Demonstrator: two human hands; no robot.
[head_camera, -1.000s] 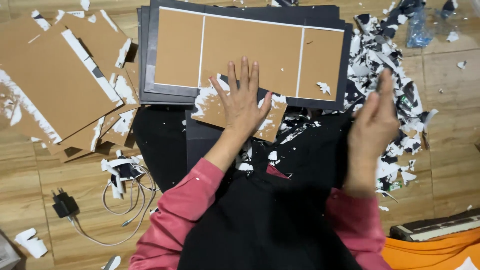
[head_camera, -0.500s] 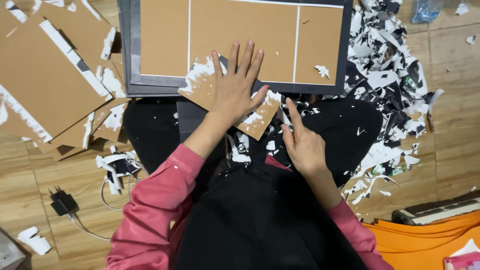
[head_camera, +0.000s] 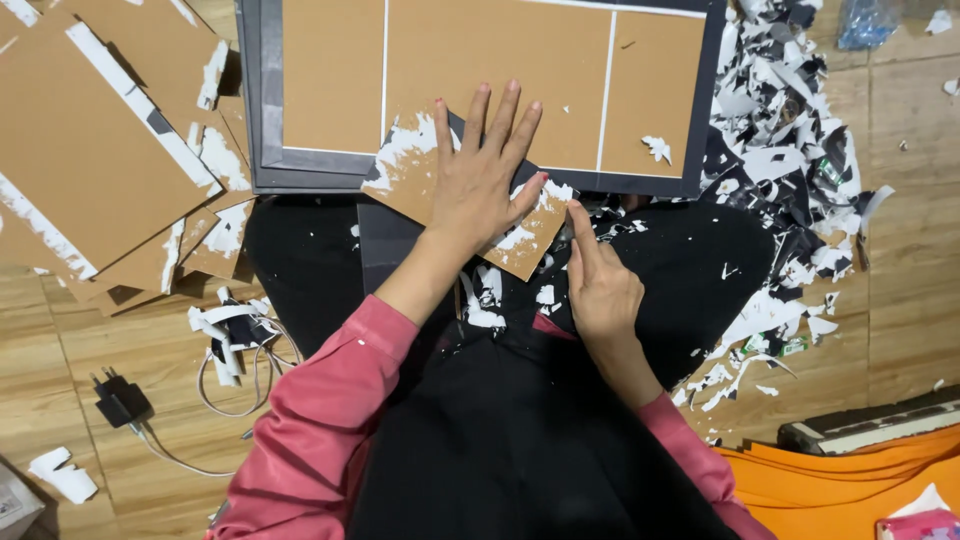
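Wood-plank floor (head_camera: 900, 250) all around, me sitting on it, black skirt (head_camera: 500, 450) over my lap, pink sleeves on both arms. Bottom right corner: orange sheets (head_camera: 820, 490) stacked, a dark flat bar-shaped thing (head_camera: 870, 425) just above them. Bottom left: black charger plug (head_camera: 120, 400) with white cable (head_camera: 230, 370) looping up toward some torn white strips.

My right hand (head_camera: 600, 285) sits on my lap at the right edge of the small cardboard piece (head_camera: 440, 190), index finger stretched out, tip touching the peeling white paper at that edge, other fingers curled under; not clamped on anything I can see. My left hand (head_camera: 485, 180) lies flat on top of the same cardboard piece, palm down, fingers spread apart and pointing away from me, pressing it down. That brown piece is patchy with white paper remnants, and lies half on my lap, half overlapping the near edge of the big board.

Beyond it: big dark-framed board (head_camera: 500, 70) with brown cardboard panels split by thin white lines, a small white scrap on the right panel. Left side: pile of stripped brown cardboard sheets (head_camera: 90, 150) with white tape leftovers. Right side: heap of torn black and white paper scraps (head_camera: 790, 150) spread over the floor. Far top right, a bluish plastic wrapper (head_camera: 865, 20), partly cut off.
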